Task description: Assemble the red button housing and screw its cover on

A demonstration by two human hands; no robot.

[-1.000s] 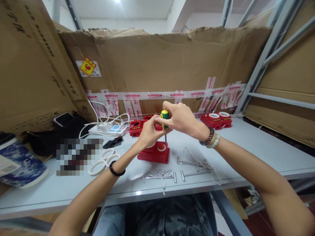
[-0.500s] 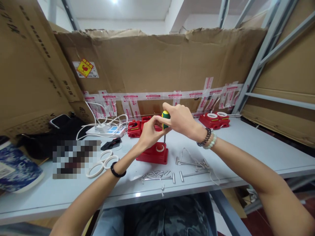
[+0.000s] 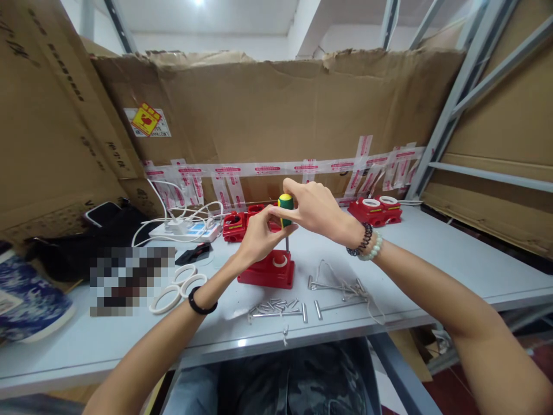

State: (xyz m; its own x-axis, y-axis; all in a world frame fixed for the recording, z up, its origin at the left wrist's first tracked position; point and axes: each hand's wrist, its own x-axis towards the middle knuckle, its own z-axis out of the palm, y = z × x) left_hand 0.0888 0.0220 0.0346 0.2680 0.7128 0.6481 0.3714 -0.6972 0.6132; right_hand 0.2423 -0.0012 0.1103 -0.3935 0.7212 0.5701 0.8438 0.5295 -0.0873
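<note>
A screwdriver (image 3: 286,203) with a green and yellow handle stands upright over a red plastic block (image 3: 268,275) that has a pale ring on top. My right hand (image 3: 322,213) is closed around the handle from the right. From the left, my left hand (image 3: 259,235) pinches its lower part between thumb and fingers. The shaft runs down to the block's rear right part; its tip cannot be made out. In front of the block lie several small screws (image 3: 276,304) and a metal T-shaped rod (image 3: 285,314).
More T-shaped rods (image 3: 339,305) with string lie to the right. White rings (image 3: 165,300) are on the left, near a power strip (image 3: 185,230) with cables. Red parts (image 3: 234,227) stand behind my hands, and another red block (image 3: 375,213) sits at back right. Cardboard (image 3: 268,109) walls the back.
The grip on the screwdriver has shifted slightly: my right fingers have opened a little and more of the handle's top shows. The red block stays in place.
</note>
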